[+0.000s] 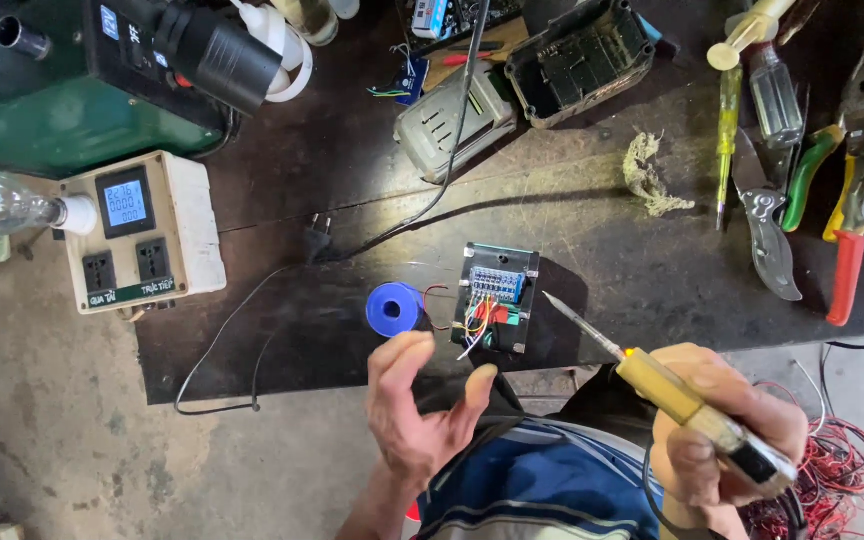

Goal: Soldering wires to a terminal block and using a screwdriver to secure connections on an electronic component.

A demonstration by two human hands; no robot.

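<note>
Dark bench [592, 250] — circuit board [495, 297], possibly wired; concrete floor [52, 430].

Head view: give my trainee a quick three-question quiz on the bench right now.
1. True or false: the right hand holds a soldering iron.
2. What lies just left of the circuit board? A) blue spool B) pliers C) rag
3. Is the left hand holding anything?

Key:
1. True; its tip points toward the board.
2. A, the blue spool.
3. No; its grip is open, fingers curled near the board, touching nothing.
</note>
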